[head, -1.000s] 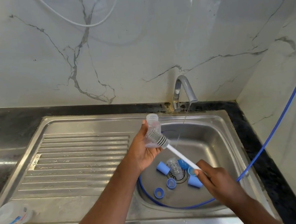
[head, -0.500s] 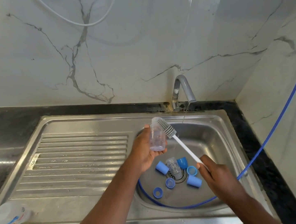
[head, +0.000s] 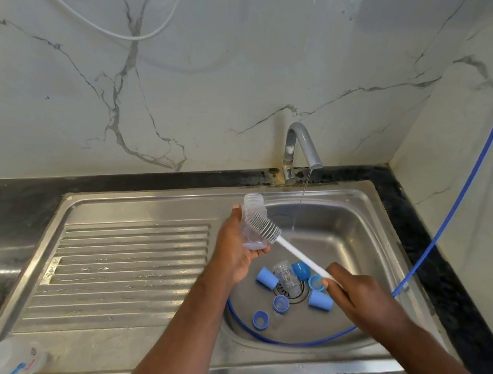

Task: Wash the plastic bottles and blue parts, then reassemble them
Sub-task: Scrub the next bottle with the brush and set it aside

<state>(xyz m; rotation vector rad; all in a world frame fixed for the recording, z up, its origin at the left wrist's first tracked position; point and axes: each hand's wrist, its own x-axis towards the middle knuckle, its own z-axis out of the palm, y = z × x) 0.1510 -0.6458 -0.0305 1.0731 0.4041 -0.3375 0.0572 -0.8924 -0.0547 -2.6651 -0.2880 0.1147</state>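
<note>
My left hand (head: pixel 235 248) holds a small clear plastic bottle (head: pixel 251 217) upright over the sink basin (head: pixel 349 236). My right hand (head: pixel 358 296) grips the white handle of a bottle brush (head: pixel 298 253). The brush's grey bristle head lies against the outside of the bottle's side. A second clear bottle (head: pixel 287 277) lies on the drain. Around it sit several blue parts: a cap (head: pixel 266 277) to its left, a dark blue piece (head: pixel 300 269), two rings (head: pixel 260 320) near the front and a cap (head: pixel 319 300) by my right hand.
The tap (head: pixel 301 145) at the back runs a thin stream into the basin. A blue hose (head: pixel 450 219) comes down from the right and loops round the basin floor. A ribbed drainboard (head: pixel 118 272) lies left, with a clear container (head: pixel 12 359) at its front-left corner.
The brush head has slid from beside the bottle's mouth down along its side. My left hand has turned the bottle slightly. The parts in the basin have not moved.
</note>
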